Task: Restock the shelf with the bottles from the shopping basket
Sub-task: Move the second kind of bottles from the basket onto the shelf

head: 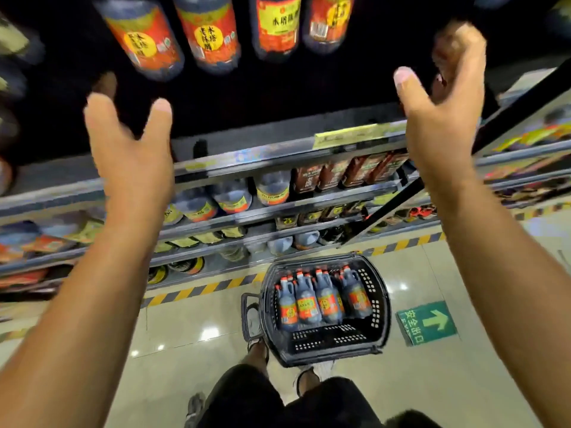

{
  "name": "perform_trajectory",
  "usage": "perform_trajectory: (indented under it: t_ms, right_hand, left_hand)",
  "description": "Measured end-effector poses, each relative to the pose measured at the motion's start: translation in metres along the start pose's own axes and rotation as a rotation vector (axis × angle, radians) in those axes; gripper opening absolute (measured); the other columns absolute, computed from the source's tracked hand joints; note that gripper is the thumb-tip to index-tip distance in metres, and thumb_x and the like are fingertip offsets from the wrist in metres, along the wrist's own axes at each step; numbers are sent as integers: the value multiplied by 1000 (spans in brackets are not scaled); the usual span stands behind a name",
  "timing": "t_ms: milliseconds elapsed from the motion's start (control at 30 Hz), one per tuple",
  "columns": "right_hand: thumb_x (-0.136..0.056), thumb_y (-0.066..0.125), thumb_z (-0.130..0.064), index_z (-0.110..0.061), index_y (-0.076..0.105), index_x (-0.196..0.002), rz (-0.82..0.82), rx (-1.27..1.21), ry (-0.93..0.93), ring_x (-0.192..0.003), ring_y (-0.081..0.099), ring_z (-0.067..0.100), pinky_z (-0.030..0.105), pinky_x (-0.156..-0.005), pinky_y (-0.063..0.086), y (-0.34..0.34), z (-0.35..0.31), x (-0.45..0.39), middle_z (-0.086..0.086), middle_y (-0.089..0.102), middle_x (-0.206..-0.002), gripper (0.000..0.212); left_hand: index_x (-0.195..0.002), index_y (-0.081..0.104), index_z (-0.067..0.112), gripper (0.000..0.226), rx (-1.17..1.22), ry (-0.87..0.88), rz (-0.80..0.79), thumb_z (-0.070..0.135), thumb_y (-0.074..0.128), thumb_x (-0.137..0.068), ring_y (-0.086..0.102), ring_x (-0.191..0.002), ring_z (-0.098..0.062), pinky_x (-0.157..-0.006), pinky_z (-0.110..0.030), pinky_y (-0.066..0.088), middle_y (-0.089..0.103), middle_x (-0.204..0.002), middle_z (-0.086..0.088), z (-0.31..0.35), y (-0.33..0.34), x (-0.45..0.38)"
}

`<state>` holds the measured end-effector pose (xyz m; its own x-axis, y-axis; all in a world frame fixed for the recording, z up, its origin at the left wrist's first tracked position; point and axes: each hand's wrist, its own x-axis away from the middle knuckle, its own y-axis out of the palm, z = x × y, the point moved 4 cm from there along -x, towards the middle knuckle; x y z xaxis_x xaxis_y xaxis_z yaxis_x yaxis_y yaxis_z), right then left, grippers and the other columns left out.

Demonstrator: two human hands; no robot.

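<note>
Both my hands are raised in front of the dark top shelf (278, 97). My left hand (129, 140) is open with fingers spread and holds nothing. My right hand (445, 100) is also open and empty, its fingers blurred. Above them stand several dark bottles with red and yellow labels (210, 32) on the shelf. On the floor below sits a black shopping basket (381, 307) holding several dark bottles with orange caps (327, 299), grouped at its far end.
Lower shelves (278, 211) carry more bottles and brown pouches. A yellow-black striped line (197, 291) runs along the shelf base. A green arrow floor sign (428, 322) lies right of the basket. My legs and shoes (256, 344) are just behind the basket.
</note>
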<state>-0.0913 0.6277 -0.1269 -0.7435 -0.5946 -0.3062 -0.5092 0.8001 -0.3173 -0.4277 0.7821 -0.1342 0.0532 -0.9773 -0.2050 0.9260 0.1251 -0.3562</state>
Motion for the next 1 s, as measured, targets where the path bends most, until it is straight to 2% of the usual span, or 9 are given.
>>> perform_trajectory:
  t_ms: [133,267,333,467,533,667,767,900,1000]
  right_hand:
    - [-100,69,-7,-8,51,-141,124,66,192,-136,55,22,45,-115,46,-84,77,151,4,57,-141,45]
    - [-98,73,-15,-20,55,-136,48,207,583,-124,61,19,48,-110,50,-110,183,270,2,63,-133,43]
    - [-92,73,-25,-22,58,-134,-84,282,748,-117,63,23,49,-103,54,-114,237,318,3,64,-126,45]
    - [-86,74,-7,-12,68,-125,-354,432,963,-107,69,38,33,-85,51,-112,319,370,16,70,-114,40]
    - [-88,73,-8,-9,67,-132,-460,506,992,-110,67,42,38,-89,52,-106,352,379,22,69,-120,45]
    - [-89,75,-18,-8,62,-137,-573,578,1004,-121,63,44,44,-98,52,-84,438,388,25,65,-131,51]
    - [-93,71,-23,-9,57,-143,-606,622,998,-125,61,44,46,-103,49,-63,509,390,25,65,-133,54]
    - [-82,66,-40,-9,62,-129,-611,692,939,-114,66,44,49,-98,54,-41,606,398,23,69,-121,56]
    - [-87,73,-45,-8,60,-132,-651,746,947,-122,63,42,44,-103,50,-25,658,405,21,65,-129,60]
  left_hand:
    - [-153,48,21,48,-6,151,-439,36,54,-108,49,-139,-16,-115,-32,40,49,-149,-1,-12,13,155]
    - [-146,49,43,48,-177,-128,-803,64,49,-102,48,-135,-5,-112,-36,43,45,-140,36,-91,75,252]
    - [-143,55,34,48,-279,-262,-908,56,59,-101,52,-131,-6,-110,-35,45,53,-138,25,-141,108,292]
    - [-119,67,20,33,-475,-570,-1037,41,73,-96,68,-117,-32,-99,-42,53,72,-122,-12,-240,169,350]
    - [-102,67,15,39,-556,-634,-1082,53,68,-91,70,-109,-37,-95,-48,55,74,-112,-17,-283,196,372]
    - [-87,66,8,35,-618,-665,-1055,41,68,-95,65,-88,-31,-68,-37,41,67,-86,-10,-361,248,401]
    - [-68,55,16,37,-617,-778,-1036,42,73,-86,53,-68,-27,-57,-35,36,54,-67,-2,-419,287,429]
    - [-80,61,12,53,-529,-902,-960,57,70,-52,53,-74,-22,-66,-35,37,55,-73,-7,-497,336,469]
    - [-89,63,6,66,-534,-967,-925,56,79,-49,60,-78,-22,-56,-25,42,62,-78,-7,-539,367,490]
